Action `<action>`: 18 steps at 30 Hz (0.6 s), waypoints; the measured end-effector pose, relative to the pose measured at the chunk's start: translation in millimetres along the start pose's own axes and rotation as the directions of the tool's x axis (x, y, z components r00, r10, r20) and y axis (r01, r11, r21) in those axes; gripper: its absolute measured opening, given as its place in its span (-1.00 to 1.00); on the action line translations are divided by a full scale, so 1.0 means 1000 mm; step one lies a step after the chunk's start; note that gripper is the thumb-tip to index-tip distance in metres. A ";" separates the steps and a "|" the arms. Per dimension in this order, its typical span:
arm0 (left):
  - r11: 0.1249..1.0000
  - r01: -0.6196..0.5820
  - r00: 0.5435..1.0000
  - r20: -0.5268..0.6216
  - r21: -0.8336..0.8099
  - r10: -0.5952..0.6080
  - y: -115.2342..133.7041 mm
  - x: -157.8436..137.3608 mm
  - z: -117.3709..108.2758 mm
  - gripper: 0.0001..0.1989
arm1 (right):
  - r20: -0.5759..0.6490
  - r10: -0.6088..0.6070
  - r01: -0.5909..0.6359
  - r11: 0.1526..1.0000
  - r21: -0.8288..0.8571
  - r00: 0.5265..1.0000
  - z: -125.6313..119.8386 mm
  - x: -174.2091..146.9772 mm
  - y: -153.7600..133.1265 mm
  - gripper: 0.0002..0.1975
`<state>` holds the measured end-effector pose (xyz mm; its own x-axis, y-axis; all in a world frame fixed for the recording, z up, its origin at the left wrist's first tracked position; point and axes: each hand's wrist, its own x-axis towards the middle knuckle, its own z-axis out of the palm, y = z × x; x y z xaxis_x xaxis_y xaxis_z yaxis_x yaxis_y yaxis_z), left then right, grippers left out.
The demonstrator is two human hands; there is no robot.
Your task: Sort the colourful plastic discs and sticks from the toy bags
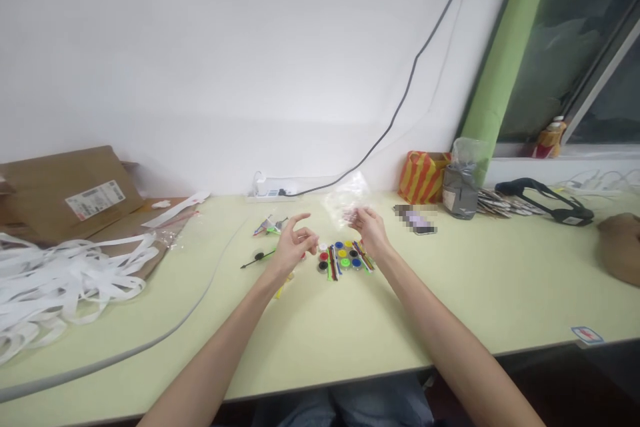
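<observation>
My right hand (pixel 370 235) pinches the lower edge of a clear plastic bag (pixel 345 199), which rises toward the wall. My left hand (pixel 294 247) hovers over the table with its index finger stretched out and the others loosely curled; nothing shows in it. Between the hands lie several small round pieces with coloured tops, such as a green one (pixel 345 263). Thin coloured strips (pixel 333 263) lie among them in bundles. Left of my left hand are a black rod (pixel 250 263) and a small pile of coloured pieces (pixel 270 225). My left hand partly covers a yellow piece (pixel 280 290).
White ribbon (pixel 90 280) and cardboard (pixel 65 193) fill the left side. A grey cable (pixel 165 333) crosses the table. At the back stand a power strip (pixel 273 189), a striped bag (pixel 420 177) and a grey bag (pixel 461 190). A phone (pixel 417 221) lies right of my hands.
</observation>
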<state>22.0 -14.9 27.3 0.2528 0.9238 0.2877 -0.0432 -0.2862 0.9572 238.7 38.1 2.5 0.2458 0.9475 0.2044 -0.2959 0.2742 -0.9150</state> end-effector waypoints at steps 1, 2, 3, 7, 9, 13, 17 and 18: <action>1.000 -0.004 1.000 -0.008 -0.002 0.004 0.001 -0.001 0.000 -0.37 | -0.111 -0.003 -0.001 0.999 -0.034 0.994 -0.008 0.012 0.001 -0.64; 1.000 -0.012 1.000 -0.021 -0.010 0.012 0.003 -0.001 0.000 -0.40 | -0.199 -0.002 -0.019 0.994 -0.105 0.980 -0.016 0.025 0.000 -0.65; 1.000 -0.021 0.999 -0.041 -0.021 0.020 0.003 -0.001 -0.001 -0.43 | -0.227 0.000 -0.033 0.990 -0.139 0.974 -0.025 0.038 -0.001 -0.68; 0.997 -0.031 0.987 -0.161 -0.068 0.019 0.004 0.001 -0.006 -0.48 | -0.233 0.002 -0.064 0.963 -0.261 0.972 -0.057 0.077 -0.008 -0.75; 0.997 -0.013 0.977 -0.213 -0.076 -0.003 0.004 0.001 -0.008 -0.49 | -0.207 0.003 -0.076 0.936 -0.345 0.978 -0.067 0.089 -0.010 -0.73; 0.998 0.008 0.965 -0.261 -0.070 -0.026 0.004 0.001 -0.008 -0.52 | -0.145 0.017 -0.090 0.853 -0.514 0.989 -0.072 0.102 -0.012 -0.67; 1.000 -0.003 0.974 -0.226 -0.014 0.000 0.004 -0.002 -0.005 -0.55 | -0.071 -0.189 0.072 0.656 -0.752 0.979 -0.064 0.087 -0.009 -0.65; 1.000 -0.012 0.977 -0.213 0.014 0.014 0.004 -0.004 -0.003 -0.56 | 0.007 -0.271 0.160 0.546 -0.822 0.963 -0.061 0.076 -0.008 -0.66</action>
<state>18.3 -18.9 30.2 0.0410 0.9525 0.3017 -0.0331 -0.3005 0.9532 316.0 98.3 4.6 0.3098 0.8391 0.4470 0.6364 0.1663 -0.7532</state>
